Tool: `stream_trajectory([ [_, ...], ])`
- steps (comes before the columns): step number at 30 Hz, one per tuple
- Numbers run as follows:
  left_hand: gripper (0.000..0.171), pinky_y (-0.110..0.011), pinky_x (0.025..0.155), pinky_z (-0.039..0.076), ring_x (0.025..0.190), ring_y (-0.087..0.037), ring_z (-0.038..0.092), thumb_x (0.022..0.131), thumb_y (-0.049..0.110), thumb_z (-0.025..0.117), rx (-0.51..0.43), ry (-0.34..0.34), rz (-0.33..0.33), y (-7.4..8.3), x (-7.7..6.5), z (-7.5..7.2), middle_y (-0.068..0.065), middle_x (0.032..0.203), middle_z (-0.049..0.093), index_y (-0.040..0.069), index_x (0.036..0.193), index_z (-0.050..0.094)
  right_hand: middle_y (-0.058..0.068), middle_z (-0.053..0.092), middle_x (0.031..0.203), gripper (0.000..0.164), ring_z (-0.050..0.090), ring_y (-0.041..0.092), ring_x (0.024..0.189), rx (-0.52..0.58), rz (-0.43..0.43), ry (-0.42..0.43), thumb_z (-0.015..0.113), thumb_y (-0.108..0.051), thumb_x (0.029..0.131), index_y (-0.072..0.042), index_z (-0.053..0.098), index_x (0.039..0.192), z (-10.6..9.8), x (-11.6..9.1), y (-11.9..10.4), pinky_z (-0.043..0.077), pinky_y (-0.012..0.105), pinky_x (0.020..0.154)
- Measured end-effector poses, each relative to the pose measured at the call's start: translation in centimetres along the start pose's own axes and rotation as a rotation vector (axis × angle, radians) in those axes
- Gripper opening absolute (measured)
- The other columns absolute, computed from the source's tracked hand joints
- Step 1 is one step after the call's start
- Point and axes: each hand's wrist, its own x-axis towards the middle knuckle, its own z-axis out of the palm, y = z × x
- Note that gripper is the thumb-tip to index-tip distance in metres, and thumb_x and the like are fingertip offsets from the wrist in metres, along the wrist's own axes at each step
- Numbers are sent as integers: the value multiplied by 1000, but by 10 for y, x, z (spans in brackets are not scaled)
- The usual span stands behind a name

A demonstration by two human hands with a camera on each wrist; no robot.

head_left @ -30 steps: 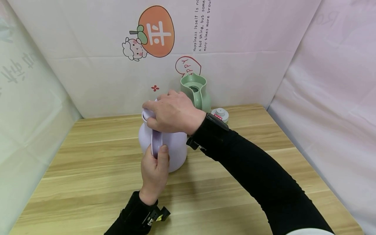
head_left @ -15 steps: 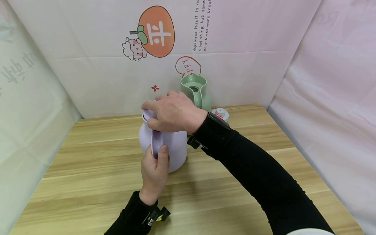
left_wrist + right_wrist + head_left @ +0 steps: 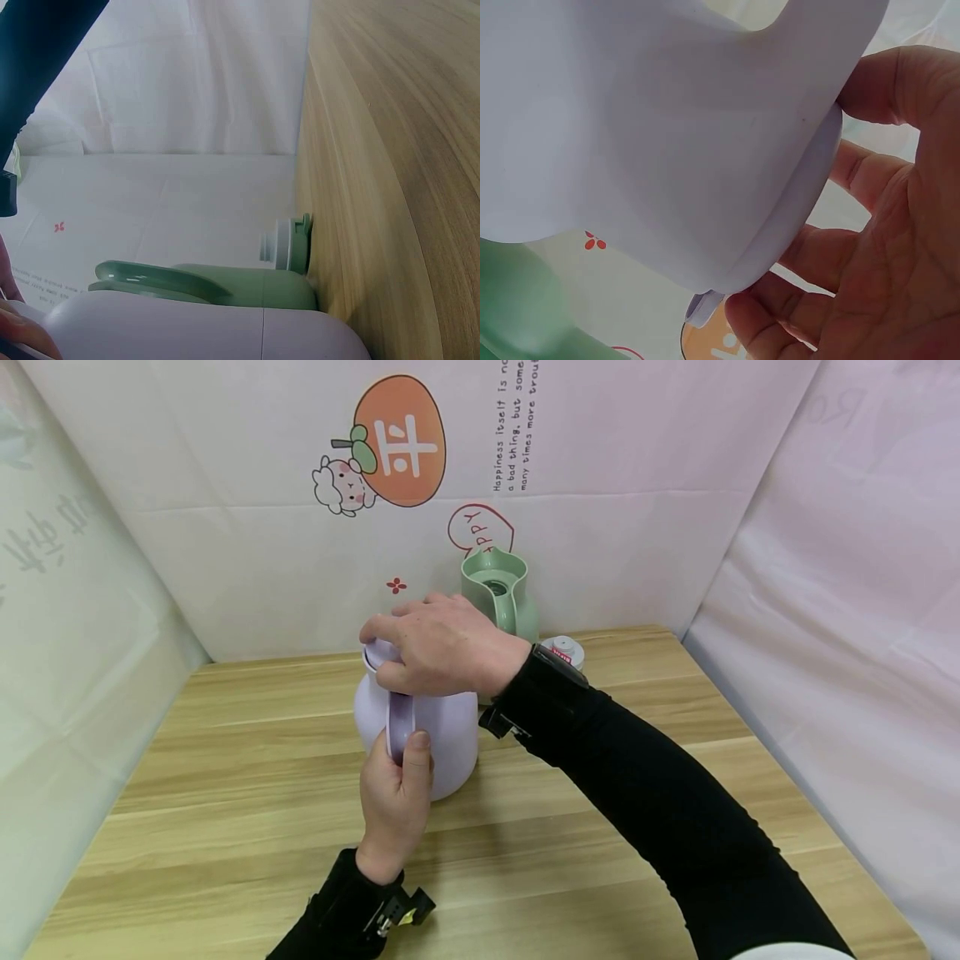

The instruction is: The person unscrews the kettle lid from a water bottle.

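A pale purple thermos jug [image 3: 453, 747] stands upright on the table with its handle [image 3: 401, 718] toward me. My left hand [image 3: 395, 810] grips that handle, its thumb lying along the side. Over the jug's mouth, my right hand [image 3: 453, 647] reaches across and holds the purple lid [image 3: 799, 202], thumb on the near side. In the right wrist view the fingers spread around the lid's edge. Most of the lid is hidden under the hand in the head view. The left wrist view has the jug's smooth side [image 3: 202, 330] along the bottom.
Behind the purple jug stands a green jug [image 3: 525, 618] with its top uncovered. Beside it sits a white and green stopper [image 3: 291, 246]. A wooden table [image 3: 262, 827] lies beneath, with printed white cloth [image 3: 262, 568] at the back and sides.
My right hand and wrist have shifted very slightly up and to the side on the lid. The left hand and the jug have stayed in place.
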Motion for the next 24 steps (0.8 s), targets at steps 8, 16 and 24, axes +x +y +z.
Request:
stream_trajectory([
  [8, 22, -25, 48, 38, 53, -8, 45, 108, 11, 53, 3, -10, -4, 0, 0, 0, 0, 63, 48, 4, 88, 52, -7, 63, 141, 44, 57, 25, 122, 47, -16, -12, 54, -37, 98, -34, 61, 141, 0, 1, 3, 43, 41, 102],
  [16, 22, -25, 49, 38, 53, -8, 44, 108, 12, 54, -3, -5, 0, 1, 0, 0, -1, 63, 48, 4, 88, 53, -10, 62, 139, 45, 58, 19, 118, 103, -44, -33, 55, -29, 96, -31, 61, 140, -2, 1, 5, 44, 36, 99],
  [24, 23, -25, 49, 38, 54, -9, 45, 108, 14, 56, 17, 14, 2, 0, -1, 1, -1, 63, 49, 4, 87, 53, -5, 61, 145, 50, 58, 17, 123, 143, -62, -33, 54, -28, 98, -25, 57, 148, -4, 0, 2, 43, 34, 104],
])
